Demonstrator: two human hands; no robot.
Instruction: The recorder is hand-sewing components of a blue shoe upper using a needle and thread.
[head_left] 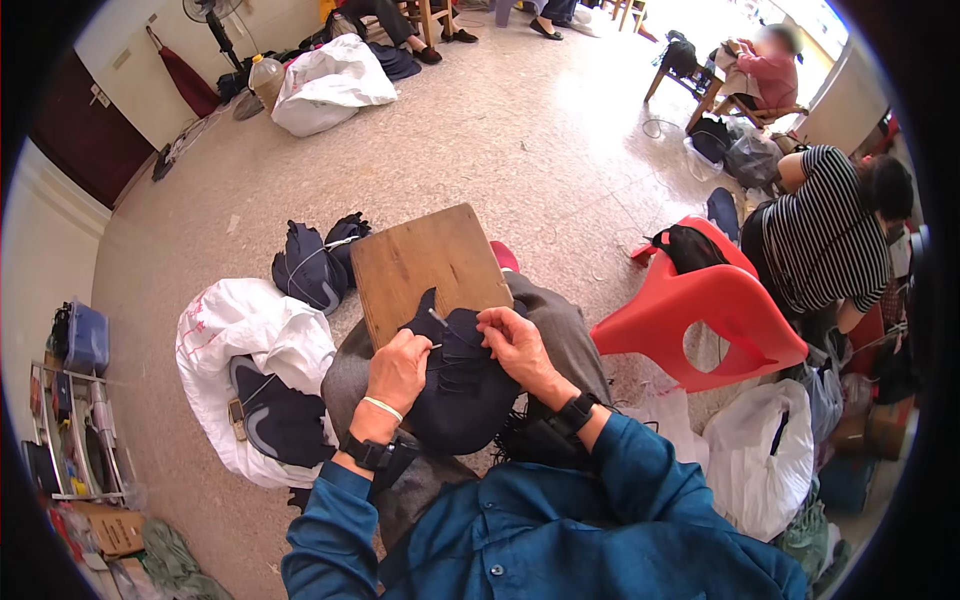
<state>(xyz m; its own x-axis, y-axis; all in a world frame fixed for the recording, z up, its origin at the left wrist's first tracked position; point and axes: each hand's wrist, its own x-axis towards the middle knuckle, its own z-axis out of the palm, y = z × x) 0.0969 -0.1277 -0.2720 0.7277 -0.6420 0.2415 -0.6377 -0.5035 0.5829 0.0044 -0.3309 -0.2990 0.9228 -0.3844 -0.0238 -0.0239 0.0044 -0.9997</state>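
Note:
A dark navy knitted-looking piece (455, 405) with strips or fringe along it lies over my lap and the near end of a wooden board (430, 255). My left hand (398, 372) is closed at the left of the cloth, and a thin pale stick (435, 346) pokes out between its fingertips. Just above lies a small grey rod-like thing (437, 317), too small to name. My right hand (513, 348) pinches at the cloth's upper right edge; what lies between its fingertips is too small to make out.
Tied bundles of dark pieces (310, 265) lie left of the board, beside a white sack (255, 320) holding another bundle. On my right stand a red plastic chair (700, 310) and a white bag (765, 450). A person in stripes (820, 230) sits beyond the chair.

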